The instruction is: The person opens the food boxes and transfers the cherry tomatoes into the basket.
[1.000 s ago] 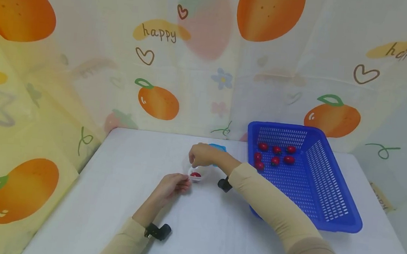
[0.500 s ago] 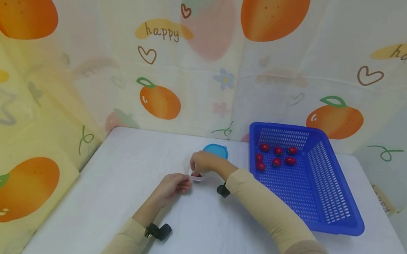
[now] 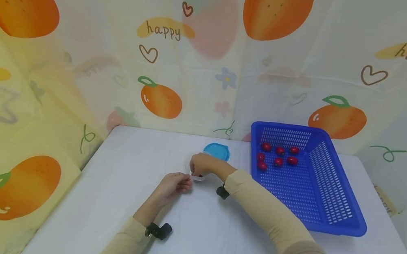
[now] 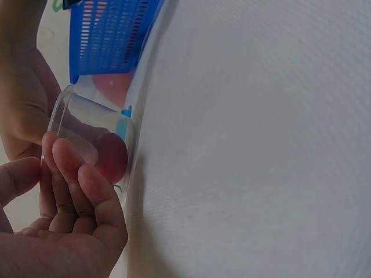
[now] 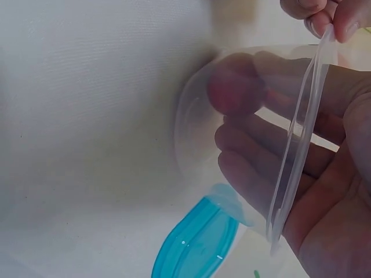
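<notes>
Near the table's middle stands a round clear plastic container (image 3: 197,178). My left hand (image 3: 171,187) pinches its rim between thumb and fingers, as the left wrist view shows close up. My right hand (image 3: 203,164) reaches down inside the container from above. Through the clear wall, a red cherry tomato (image 5: 233,87) shows near the bottom, between the right thumb and fingers. In the left wrist view the tomato (image 4: 112,157) is partly hidden by the left fingertips. A blue lid (image 3: 217,151) lies flat behind the right hand.
A blue perforated basket (image 3: 341,189) stands on the right of the white table (image 3: 108,199). Several cherry tomatoes (image 3: 292,161) lie in its far left part. A fruit-printed curtain (image 3: 209,62) hangs behind the table.
My right hand has lowered into the container to the cherry tomato, which it now hides in the head view. More of the blue lid shows. The left hand stays on the rim.
</notes>
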`<move>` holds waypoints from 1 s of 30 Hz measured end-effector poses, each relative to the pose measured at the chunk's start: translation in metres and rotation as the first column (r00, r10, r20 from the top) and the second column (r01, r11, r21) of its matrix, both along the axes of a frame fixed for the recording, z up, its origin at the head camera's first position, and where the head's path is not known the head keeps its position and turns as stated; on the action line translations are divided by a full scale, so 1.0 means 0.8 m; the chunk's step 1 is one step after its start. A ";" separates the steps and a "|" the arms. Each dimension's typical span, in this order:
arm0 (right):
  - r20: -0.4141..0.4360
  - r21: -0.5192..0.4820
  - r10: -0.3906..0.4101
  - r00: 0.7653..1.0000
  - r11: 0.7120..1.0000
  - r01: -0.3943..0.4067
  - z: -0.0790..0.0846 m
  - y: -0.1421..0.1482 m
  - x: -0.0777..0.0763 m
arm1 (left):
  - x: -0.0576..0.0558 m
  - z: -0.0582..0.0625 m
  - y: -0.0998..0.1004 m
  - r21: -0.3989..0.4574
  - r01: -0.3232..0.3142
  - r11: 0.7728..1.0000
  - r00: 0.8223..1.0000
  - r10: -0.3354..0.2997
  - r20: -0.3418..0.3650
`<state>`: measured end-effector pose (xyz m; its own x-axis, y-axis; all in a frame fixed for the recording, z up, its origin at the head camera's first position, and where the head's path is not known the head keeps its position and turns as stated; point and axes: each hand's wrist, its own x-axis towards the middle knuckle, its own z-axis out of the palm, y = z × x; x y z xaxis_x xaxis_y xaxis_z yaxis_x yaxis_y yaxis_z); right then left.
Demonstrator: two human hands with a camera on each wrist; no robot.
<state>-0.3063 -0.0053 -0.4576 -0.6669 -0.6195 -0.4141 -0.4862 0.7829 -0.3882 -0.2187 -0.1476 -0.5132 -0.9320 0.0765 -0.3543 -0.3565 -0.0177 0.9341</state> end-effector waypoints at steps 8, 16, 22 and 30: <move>0.020 -0.030 0.005 1.000 1.000 -0.004 -0.006 0.001 -0.003 | 0.000 -0.001 0.000 0.000 0.000 1.000 1.000 0.000 0.011; 0.019 -0.044 0.000 1.000 0.999 0.000 -0.008 0.004 -0.008 | -0.001 -0.001 0.001 -0.005 -0.006 1.000 1.000 0.006 0.004; 0.013 -0.071 -0.004 1.000 0.997 0.005 0.000 0.006 -0.009 | 0.000 0.001 0.001 -0.012 -0.004 1.000 1.000 0.004 0.005; -0.061 -0.111 0.013 0.998 0.994 -0.020 0.028 0.010 -0.012 | 0.000 0.003 0.002 -0.002 -0.006 1.000 1.000 0.006 0.011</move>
